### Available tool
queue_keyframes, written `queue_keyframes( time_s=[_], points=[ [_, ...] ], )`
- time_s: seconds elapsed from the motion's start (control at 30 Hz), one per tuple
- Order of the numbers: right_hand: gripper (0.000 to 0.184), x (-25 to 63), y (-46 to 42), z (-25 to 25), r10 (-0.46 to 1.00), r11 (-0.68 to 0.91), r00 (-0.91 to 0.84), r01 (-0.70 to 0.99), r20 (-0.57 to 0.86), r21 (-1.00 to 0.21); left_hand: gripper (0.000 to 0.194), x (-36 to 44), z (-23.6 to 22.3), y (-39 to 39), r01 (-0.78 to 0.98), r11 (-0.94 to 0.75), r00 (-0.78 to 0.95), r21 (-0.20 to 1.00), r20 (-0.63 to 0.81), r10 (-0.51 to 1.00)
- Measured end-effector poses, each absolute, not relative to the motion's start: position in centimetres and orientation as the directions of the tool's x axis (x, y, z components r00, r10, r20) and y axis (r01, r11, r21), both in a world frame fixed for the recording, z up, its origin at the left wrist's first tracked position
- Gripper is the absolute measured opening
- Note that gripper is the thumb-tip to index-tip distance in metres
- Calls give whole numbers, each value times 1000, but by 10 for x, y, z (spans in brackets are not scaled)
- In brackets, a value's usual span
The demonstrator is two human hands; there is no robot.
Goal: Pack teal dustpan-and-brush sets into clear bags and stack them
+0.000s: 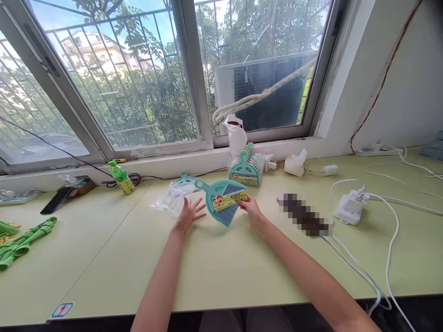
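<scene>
A teal mini dustpan-and-brush set (221,199) with a yellow label lies tilted on the pale green table (221,276). My right hand (249,206) pinches its right edge at the label. My left hand (188,214) hovers just left of it with fingers spread, holding nothing, beside a clear plastic bag (169,199) that has another teal set (184,180) on it. Behind stands a wrapped stack of similar sets (246,169).
A green bottle (121,178) and a phone (55,200) sit at the back left, green plastic pieces (20,240) at the far left. A white charger (349,208) with trailing cables, a tissue wad (295,164) and a white bag (236,133) lie to the right and behind.
</scene>
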State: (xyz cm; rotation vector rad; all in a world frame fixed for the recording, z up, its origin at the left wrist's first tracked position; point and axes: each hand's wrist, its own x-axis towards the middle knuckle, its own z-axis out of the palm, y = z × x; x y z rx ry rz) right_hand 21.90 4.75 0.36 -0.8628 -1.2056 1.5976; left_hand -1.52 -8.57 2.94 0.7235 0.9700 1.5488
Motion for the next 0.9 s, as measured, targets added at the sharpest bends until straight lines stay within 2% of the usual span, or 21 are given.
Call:
queue_keyframes(
  time_s=[0.1,0.17,0.27,0.33,0.4,0.43,0.5,0.57,0.63,0.73,0.83,0.9],
  points=[
    [47,217,45,5,913,-82,-408,-245,27,-966,71,7,26,-82,-298,116,-70,948,-142,987],
    [43,221,47,6,869,-88,-494,-215,30,-973,57,19,22,-77,-165,156,-139,974,-180,974],
    [38,237,60,10,766,-76,-643,-117,17,-990,44,26,16,-70,-114,93,-296,989,-123,947],
    [34,255,72,13,721,6,-691,-69,52,-998,40,21,14,-65,-139,19,-360,990,-68,931],
    [31,275,86,14,779,131,-617,-14,111,-991,38,13,11,-61,-156,-47,-409,987,-21,912],
    [31,284,91,14,812,202,-571,77,123,-976,38,10,10,-60,-154,-63,-419,986,-7,908],
    [32,299,99,13,864,342,-485,365,137,-866,38,6,9,-58,-135,-58,-415,989,-3,910],
    [38,309,102,10,884,440,-426,620,193,-650,36,7,9,-57,-126,-38,-397,991,-15,918],
    [48,311,101,8,882,469,-380,753,278,-461,33,11,11,-57,-125,-28,-376,992,-22,926],
    [56,303,93,10,859,448,-292,825,420,-344,31,18,14,-59,-116,-21,-346,993,-21,938],
    [40,280,74,17,790,516,-272,780,550,-354,30,26,17,-60,-94,-51,-356,994,14,934],
    [28,258,53,21,733,624,-340,681,589,-384,29,37,18,-62,15,-58,-404,998,59,913]
  ],
)
